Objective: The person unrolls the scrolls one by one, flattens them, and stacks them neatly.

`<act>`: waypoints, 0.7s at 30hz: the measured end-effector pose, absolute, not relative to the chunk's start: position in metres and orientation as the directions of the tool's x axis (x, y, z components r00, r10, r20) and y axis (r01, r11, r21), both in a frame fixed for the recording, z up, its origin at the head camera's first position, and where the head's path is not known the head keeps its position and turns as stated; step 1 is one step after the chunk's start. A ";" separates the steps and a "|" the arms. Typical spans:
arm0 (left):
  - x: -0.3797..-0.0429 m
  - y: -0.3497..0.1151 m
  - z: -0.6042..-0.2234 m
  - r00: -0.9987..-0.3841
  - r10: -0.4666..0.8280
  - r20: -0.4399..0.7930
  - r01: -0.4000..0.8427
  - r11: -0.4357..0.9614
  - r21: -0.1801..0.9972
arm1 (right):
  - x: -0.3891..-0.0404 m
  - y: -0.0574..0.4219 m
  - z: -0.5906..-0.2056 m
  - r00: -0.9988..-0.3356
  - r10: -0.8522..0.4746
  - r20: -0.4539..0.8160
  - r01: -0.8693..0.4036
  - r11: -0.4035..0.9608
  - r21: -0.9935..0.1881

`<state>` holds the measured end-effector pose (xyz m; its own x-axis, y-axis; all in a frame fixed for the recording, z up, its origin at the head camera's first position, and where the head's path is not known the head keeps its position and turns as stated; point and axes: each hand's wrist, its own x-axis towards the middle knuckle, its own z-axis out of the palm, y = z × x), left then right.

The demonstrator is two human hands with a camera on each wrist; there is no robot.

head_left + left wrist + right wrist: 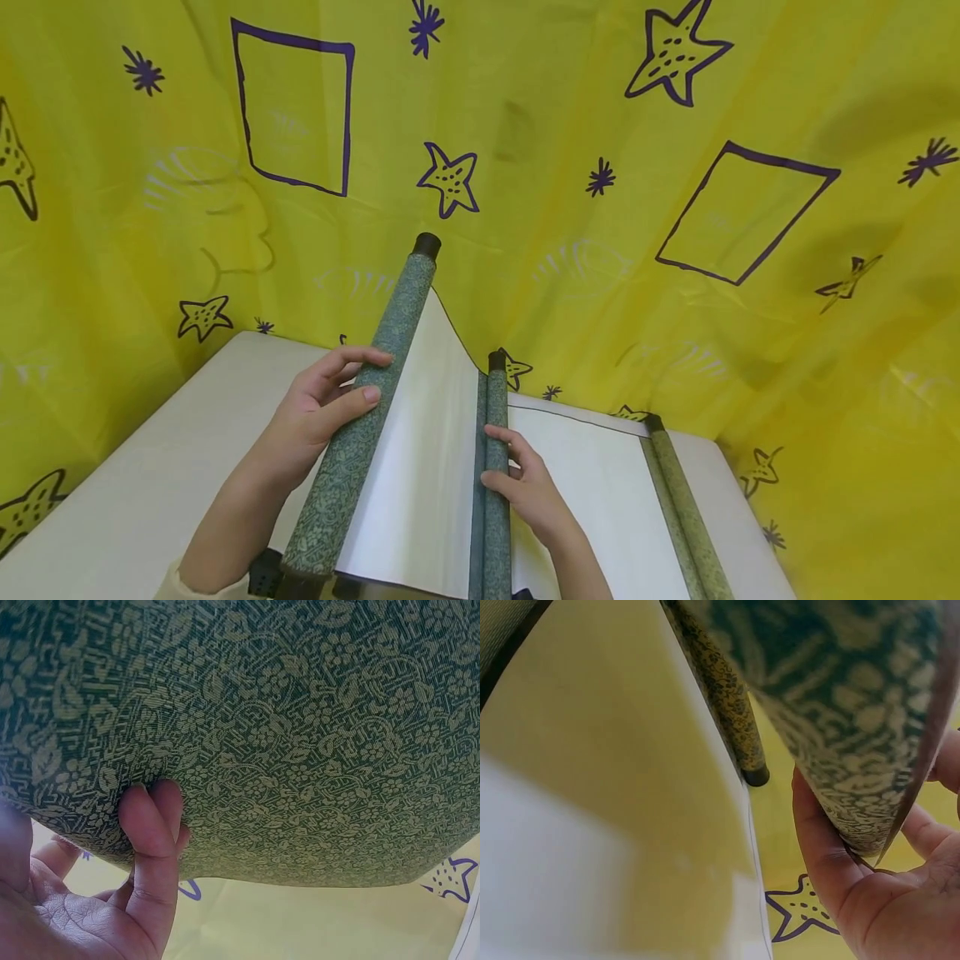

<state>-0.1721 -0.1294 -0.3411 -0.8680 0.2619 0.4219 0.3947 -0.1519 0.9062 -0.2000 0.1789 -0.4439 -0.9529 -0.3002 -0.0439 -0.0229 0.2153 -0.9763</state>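
Raised at a tilt, a thick roll of green floral brocade (341, 492) with dark end knobs is gripped by my left hand (315, 404), thumb on the near side and fingers over the top. White paper (427, 450) stretches from it to a thinner brocade-covered end rod (497, 400), making one partly unrolled scroll. My right hand (532, 487) pinches that rod between thumb and fingers. In the left wrist view the brocade backing (300, 750) fills most of the picture above the fingers. The right wrist view shows the brocade edge (870, 772) between thumb and fingers.
A white sheet (600, 492) lies on the pale table (120, 500) right of the held scroll, ending at an olive patterned roller (686, 500). Yellow cloth (525, 275) printed with purple stars and frames hangs behind and around the table. A dark object (264, 572) shows beside the left forearm.
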 end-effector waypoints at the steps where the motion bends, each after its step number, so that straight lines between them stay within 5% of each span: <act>1: -0.172 -0.130 -0.341 -0.868 0.263 0.422 0.393 -0.157 0.906 | -0.200 0.179 -0.445 -0.951 -0.306 -0.041 -0.027 0.215 -0.976; 21: -0.165 -0.135 -0.336 -0.870 0.206 0.447 0.437 -0.096 0.894 | -0.200 0.180 -0.444 -0.949 -0.312 -0.052 -0.014 0.205 -0.979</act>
<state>-0.1650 -0.1353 -0.3359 -0.8704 0.2063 0.4471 0.4366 -0.0963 0.8945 -0.1997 0.1797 -0.4436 -0.9486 -0.3121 -0.0519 -0.0137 0.2046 -0.9788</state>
